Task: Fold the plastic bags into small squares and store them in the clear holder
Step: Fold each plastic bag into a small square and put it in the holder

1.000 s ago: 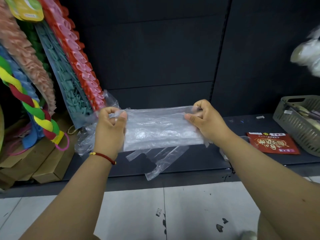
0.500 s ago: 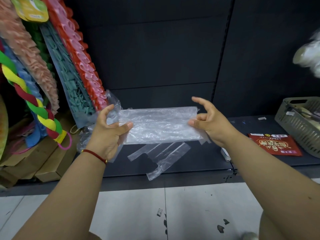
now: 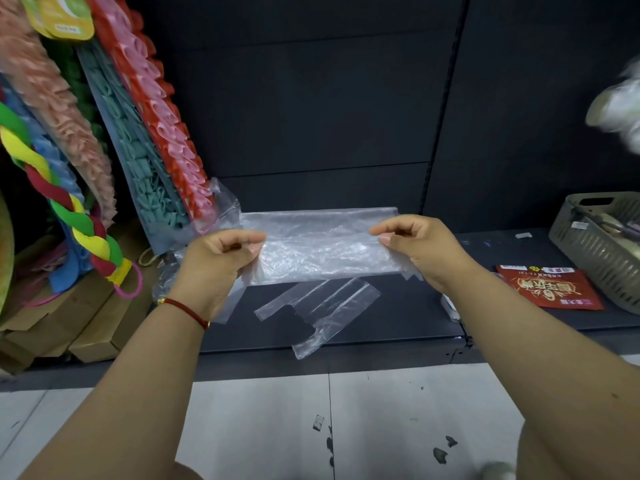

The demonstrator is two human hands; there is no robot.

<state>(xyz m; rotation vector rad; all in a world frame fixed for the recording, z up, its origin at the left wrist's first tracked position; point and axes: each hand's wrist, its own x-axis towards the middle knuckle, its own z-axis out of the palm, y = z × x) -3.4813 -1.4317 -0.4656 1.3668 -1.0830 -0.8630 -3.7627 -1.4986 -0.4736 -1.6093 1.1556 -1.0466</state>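
This looks like a shop. A dark metal shelf (image 3: pixel 363 317) with a slotted upright (image 3: pixel 441 133) and plain back panels stands over a tiled floor (image 3: pixel 263 427). Packaged goods hang at the left: ruffled bands (image 3: pixel 55 109) under a yellow header card (image 3: pixel 59 15), beside a braided band (image 3: pixel 62 206). A red packet (image 3: pixel 549 287) and grey basket (image 3: pixel 602 244) sit on the shelf; cartons (image 3: pixel 83 327), possibly stock, rest below.

From my feed, taking the shelf (image 3: pixel 398 317) as anchor: bag (image 3: pixel 322 247) held above it, basket (image 3: pixel 595 251) far right, packet (image 3: pixel 550 287) beside the basket, cardboard boxes (image 3: pixel 93 327) off left
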